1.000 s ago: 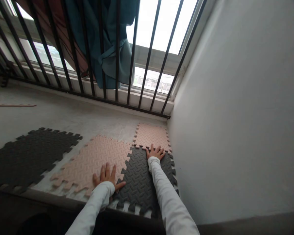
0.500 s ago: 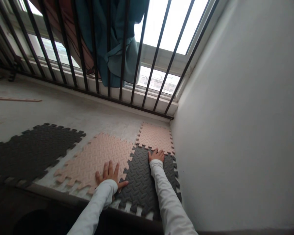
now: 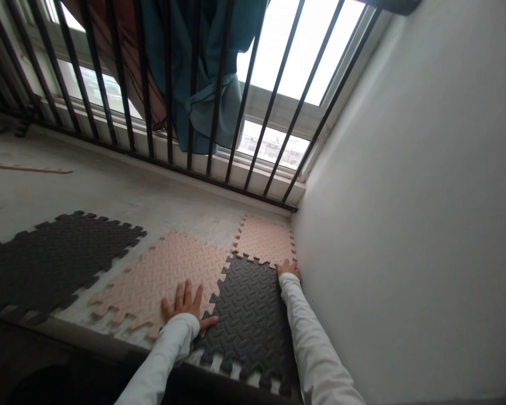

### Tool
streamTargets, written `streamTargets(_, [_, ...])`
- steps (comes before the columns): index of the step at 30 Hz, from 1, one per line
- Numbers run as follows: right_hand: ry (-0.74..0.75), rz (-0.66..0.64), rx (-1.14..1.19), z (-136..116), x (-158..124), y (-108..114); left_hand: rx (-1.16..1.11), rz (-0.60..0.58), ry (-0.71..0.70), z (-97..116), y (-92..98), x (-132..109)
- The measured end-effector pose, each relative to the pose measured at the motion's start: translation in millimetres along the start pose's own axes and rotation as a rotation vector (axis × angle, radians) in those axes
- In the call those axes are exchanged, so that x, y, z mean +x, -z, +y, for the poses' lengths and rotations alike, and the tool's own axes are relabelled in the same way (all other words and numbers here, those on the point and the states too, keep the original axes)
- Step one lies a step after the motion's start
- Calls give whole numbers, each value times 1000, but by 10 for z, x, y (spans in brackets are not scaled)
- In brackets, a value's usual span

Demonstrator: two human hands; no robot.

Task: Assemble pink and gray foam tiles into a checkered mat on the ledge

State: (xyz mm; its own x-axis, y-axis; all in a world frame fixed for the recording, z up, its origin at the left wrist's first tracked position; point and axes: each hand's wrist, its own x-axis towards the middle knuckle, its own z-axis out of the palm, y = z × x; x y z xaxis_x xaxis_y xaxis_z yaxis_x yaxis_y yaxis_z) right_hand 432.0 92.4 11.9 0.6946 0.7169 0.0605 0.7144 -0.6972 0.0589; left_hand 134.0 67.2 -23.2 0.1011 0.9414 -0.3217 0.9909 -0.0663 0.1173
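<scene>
Fingers spread, my left hand (image 3: 185, 304) lies flat on a pink foam puzzle mat (image 3: 172, 267), its thumb reaching over the seam onto a dark grey foam mat (image 3: 248, 309). My right hand (image 3: 289, 269) rests at the far right corner of that grey mat, where it meets a smaller-looking pink mat (image 3: 263, 239) by the wall. Its fingers are stretched out over the seam and hold nothing. The toothed edges of the grey mat fit against both pink mats. A second dark grey mat (image 3: 54, 264) lies apart on the left.
A white wall (image 3: 405, 214) rises close on the right. Black railing bars (image 3: 211, 124) run along the back, with teal curtain cloth (image 3: 172, 73) behind them. A thin pink strip (image 3: 27, 168) lies on the concrete floor (image 3: 122, 191). The raised floor ends at a near edge.
My right hand has slid to the right along the seam, towards the wall. My left hand stays pressed on the pink mat. The view has shifted slightly.
</scene>
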Motion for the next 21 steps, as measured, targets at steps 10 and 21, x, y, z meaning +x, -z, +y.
streamTargets(10, [64, 80, -15, 160, -8, -245, 20, -37, 7, 17, 88, -44])
streamTargets(21, [87, 155, -45, 175, -146, -541, 29, -27, 5, 5, 54, -27])
